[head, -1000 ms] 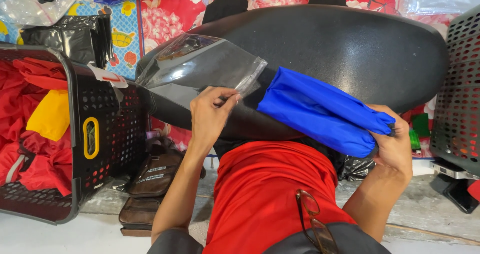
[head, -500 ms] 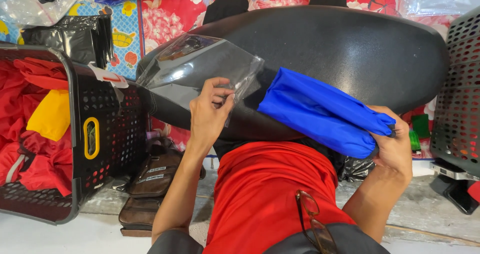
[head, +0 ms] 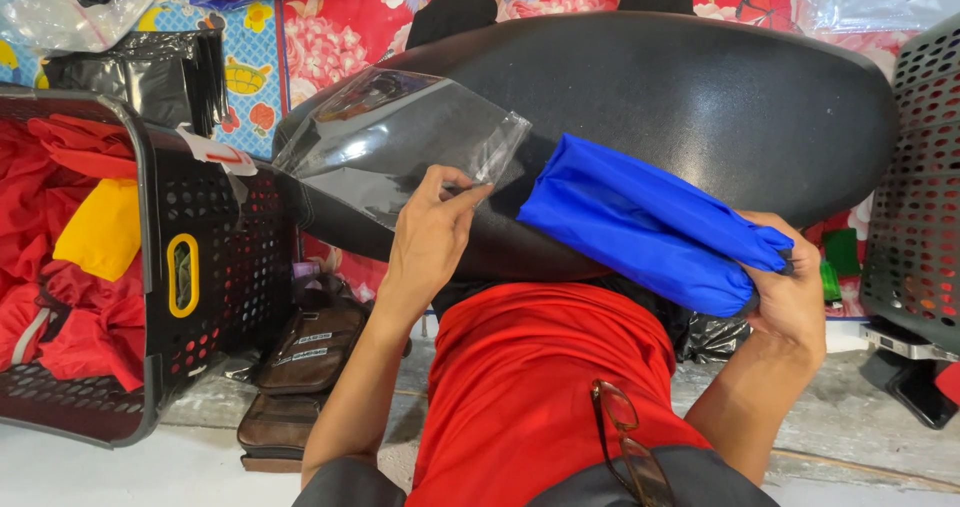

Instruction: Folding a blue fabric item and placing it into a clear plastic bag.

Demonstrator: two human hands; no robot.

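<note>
Leftward, left hand fingers pinch the clear bag edge; right hand grips the blue bundle.

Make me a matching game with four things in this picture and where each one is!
Things:
1. clear plastic bag
2. blue folded cloth
3. yellow cloth
4. brown pouches

Places:
A. on the floor beside the basket
B. pinched by the left hand
C. inside the black basket
D. gripped at one end by the right hand

Pairs: 1-B, 2-D, 3-C, 4-A
</note>
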